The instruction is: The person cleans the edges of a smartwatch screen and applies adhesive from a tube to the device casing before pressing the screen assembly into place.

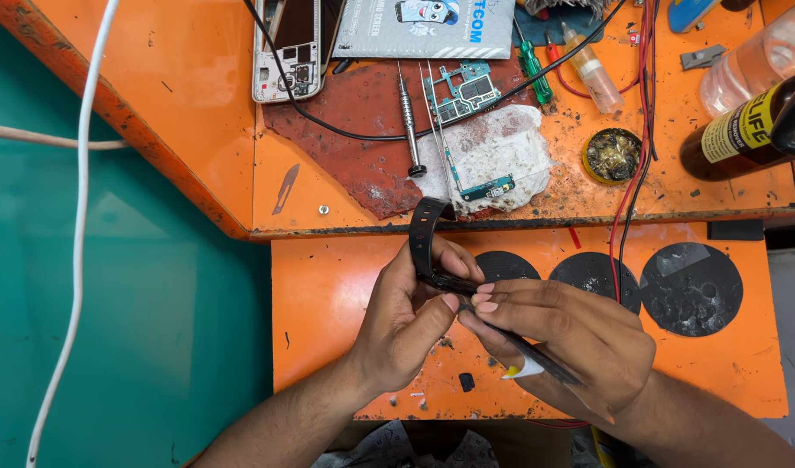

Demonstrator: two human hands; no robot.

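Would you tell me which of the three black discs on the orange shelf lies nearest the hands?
The leftmost disc: it sits just above the right hand, partly hidden by the fingers, while the middle disc and right disc lie clear of both hands.

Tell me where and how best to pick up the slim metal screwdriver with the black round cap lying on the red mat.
Probably pinch the slim metal screwdriver around the middle of its knurled shaft, coming straight down from above. It lies flat and lengthwise on the red mat, with a black cable crossing near it and the green circuit board beside it, so the sides are crowded.
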